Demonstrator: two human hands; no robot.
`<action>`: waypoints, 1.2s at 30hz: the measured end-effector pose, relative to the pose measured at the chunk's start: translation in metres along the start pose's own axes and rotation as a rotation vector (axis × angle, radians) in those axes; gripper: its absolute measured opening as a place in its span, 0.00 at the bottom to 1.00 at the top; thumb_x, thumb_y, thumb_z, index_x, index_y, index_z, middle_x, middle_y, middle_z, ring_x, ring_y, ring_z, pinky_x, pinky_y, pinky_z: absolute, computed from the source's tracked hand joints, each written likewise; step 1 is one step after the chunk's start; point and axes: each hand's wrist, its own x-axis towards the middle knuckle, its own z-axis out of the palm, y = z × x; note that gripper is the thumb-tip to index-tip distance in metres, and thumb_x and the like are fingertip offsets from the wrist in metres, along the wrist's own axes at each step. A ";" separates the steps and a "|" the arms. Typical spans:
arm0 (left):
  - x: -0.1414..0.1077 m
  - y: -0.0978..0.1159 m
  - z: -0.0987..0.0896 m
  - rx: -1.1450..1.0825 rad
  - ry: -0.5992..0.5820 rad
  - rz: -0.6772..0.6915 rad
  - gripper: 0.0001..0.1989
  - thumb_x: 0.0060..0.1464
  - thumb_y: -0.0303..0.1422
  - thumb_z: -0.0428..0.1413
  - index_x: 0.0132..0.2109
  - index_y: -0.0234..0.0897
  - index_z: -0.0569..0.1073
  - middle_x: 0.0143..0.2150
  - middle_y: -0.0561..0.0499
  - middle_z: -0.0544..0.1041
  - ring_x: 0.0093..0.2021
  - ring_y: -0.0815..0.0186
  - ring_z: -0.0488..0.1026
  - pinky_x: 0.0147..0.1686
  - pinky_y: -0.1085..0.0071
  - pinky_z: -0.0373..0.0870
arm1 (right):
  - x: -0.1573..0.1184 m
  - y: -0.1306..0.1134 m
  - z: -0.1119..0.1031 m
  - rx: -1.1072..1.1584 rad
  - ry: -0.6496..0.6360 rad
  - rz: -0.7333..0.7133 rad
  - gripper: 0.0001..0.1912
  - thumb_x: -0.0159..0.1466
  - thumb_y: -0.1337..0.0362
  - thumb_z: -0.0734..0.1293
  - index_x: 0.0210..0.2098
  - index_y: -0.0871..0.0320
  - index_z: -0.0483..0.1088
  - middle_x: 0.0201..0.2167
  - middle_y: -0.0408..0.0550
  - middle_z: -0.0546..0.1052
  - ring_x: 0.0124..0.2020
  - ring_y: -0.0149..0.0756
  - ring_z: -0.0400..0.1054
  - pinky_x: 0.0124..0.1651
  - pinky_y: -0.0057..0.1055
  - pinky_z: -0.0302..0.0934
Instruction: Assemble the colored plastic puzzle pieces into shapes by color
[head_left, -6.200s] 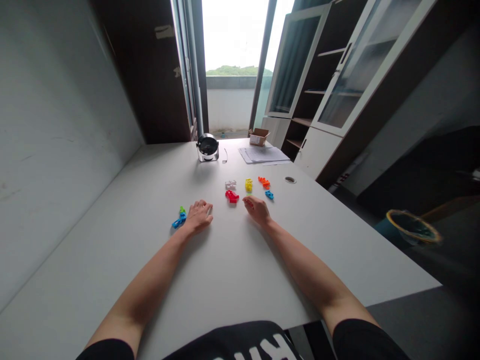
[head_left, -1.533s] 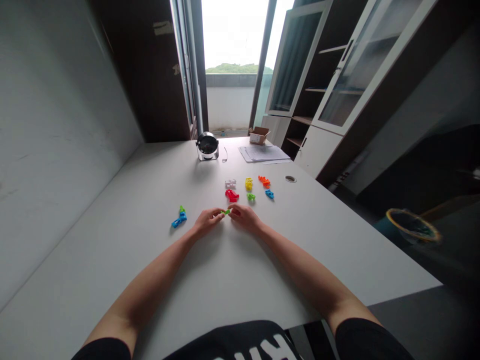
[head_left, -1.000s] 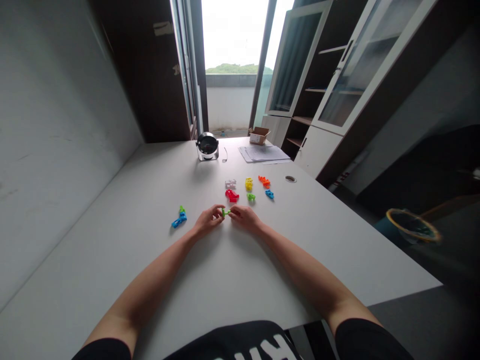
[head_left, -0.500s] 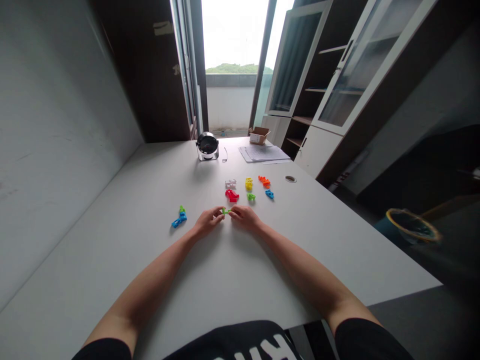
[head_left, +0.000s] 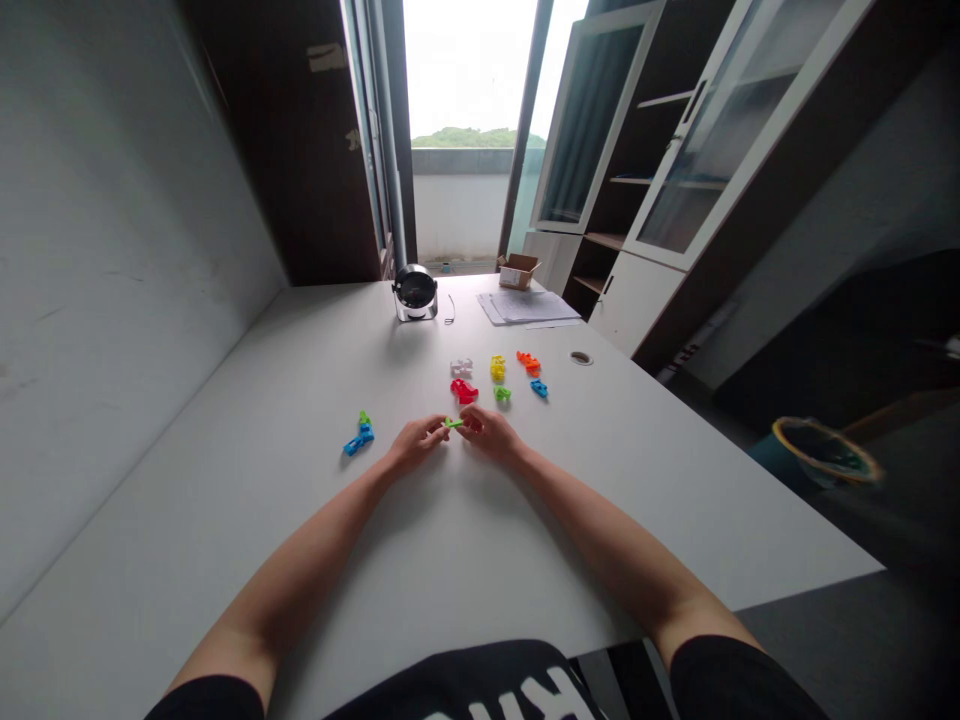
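Grasps one small, bright-green plastic piece (head_left: 454, 423) with the left hand (head_left: 415, 442) and the right hand (head_left: 489, 432) together, over the smooth white surface (head_left: 457, 560), near irregular red plastic pieces (head_left: 463, 391).

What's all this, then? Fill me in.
A person's left grip and right grip hold one small bright green plastic-looking piece over the white tabletop. Beyond lie small irregular plastic-looking pieces, grouped by colour: white, red, yellow, green, orange and blue. A blue-and-green plastic-looking cluster rests apart, to the left.
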 end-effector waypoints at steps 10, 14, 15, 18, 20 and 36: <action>0.000 0.003 -0.001 0.058 0.036 -0.027 0.17 0.63 0.43 0.48 0.41 0.39 0.78 0.36 0.52 0.81 0.34 0.65 0.73 0.37 0.73 0.65 | -0.001 -0.001 0.001 -0.007 -0.010 -0.052 0.09 0.63 0.61 0.68 0.43 0.55 0.71 0.30 0.43 0.76 0.29 0.32 0.66 0.34 0.27 0.58; 0.001 0.000 0.001 0.075 0.049 -0.020 0.20 0.64 0.44 0.46 0.37 0.39 0.78 0.34 0.52 0.79 0.34 0.65 0.73 0.38 0.73 0.66 | -0.002 -0.001 0.000 -0.039 -0.009 -0.075 0.08 0.66 0.59 0.66 0.42 0.55 0.71 0.30 0.42 0.76 0.29 0.31 0.66 0.35 0.26 0.57; 0.002 -0.002 0.002 0.077 0.051 -0.018 0.20 0.64 0.44 0.45 0.37 0.39 0.78 0.34 0.52 0.79 0.33 0.65 0.73 0.38 0.73 0.66 | -0.002 -0.001 0.000 -0.048 -0.010 -0.080 0.09 0.67 0.58 0.65 0.43 0.55 0.71 0.30 0.42 0.76 0.28 0.31 0.66 0.35 0.26 0.56; 0.002 -0.004 0.003 0.081 0.059 -0.024 0.21 0.64 0.45 0.45 0.36 0.38 0.77 0.33 0.52 0.79 0.33 0.65 0.72 0.37 0.73 0.65 | -0.003 -0.002 -0.002 -0.078 -0.004 -0.089 0.10 0.68 0.57 0.64 0.43 0.55 0.72 0.28 0.42 0.75 0.27 0.30 0.65 0.35 0.26 0.55; 0.002 -0.004 0.004 0.081 0.060 -0.032 0.21 0.64 0.46 0.45 0.36 0.38 0.77 0.33 0.52 0.79 0.32 0.65 0.72 0.37 0.73 0.65 | -0.003 -0.002 -0.003 -0.089 0.001 -0.092 0.10 0.68 0.56 0.64 0.43 0.55 0.72 0.27 0.42 0.75 0.27 0.30 0.64 0.34 0.25 0.55; 0.000 0.002 0.003 0.037 0.052 -0.019 0.11 0.58 0.38 0.53 0.43 0.40 0.76 0.33 0.54 0.77 0.32 0.68 0.71 0.34 0.74 0.63 | -0.003 0.003 0.000 -0.126 0.014 -0.059 0.07 0.65 0.59 0.65 0.36 0.55 0.70 0.27 0.41 0.74 0.26 0.30 0.62 0.33 0.26 0.54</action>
